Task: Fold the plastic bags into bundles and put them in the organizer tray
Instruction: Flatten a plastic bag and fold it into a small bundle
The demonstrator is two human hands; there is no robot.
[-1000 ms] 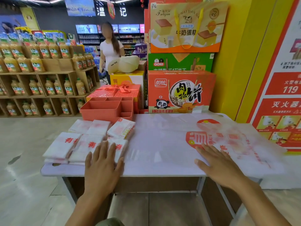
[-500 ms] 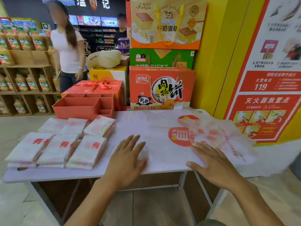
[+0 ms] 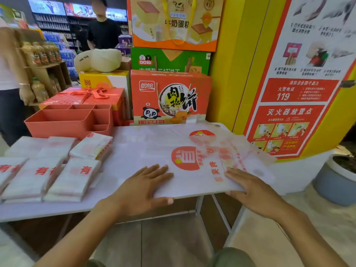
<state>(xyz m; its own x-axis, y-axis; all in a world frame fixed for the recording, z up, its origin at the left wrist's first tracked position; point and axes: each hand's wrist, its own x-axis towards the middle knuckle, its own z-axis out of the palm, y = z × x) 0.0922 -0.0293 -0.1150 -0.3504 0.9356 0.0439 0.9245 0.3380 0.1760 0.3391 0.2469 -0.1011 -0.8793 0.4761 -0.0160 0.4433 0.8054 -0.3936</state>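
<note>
A flat white plastic bag (image 3: 192, 158) with a red logo is spread over the right half of the white table (image 3: 104, 191). My left hand (image 3: 142, 187) and my right hand (image 3: 250, 193) rest on its near edge, fingers on top and thumbs tucked under the edge. Several folded bag bundles (image 3: 75, 176) with red characters lie in rows on the table's left side. The orange organizer tray (image 3: 63, 122), with several compartments, stands at the back left and looks empty from here.
Stacked snack cartons (image 3: 169, 97) and a red gift box (image 3: 86, 97) stand behind the table. A yellow pillar with a red poster (image 3: 296, 93) is on the right, a grey pot (image 3: 335, 182) on the floor below it. Two people stand at the left and back.
My left hand slid right from the bundles to the bag's near edge. My right hand pulled back to that edge too. The view swung left to right.
</note>
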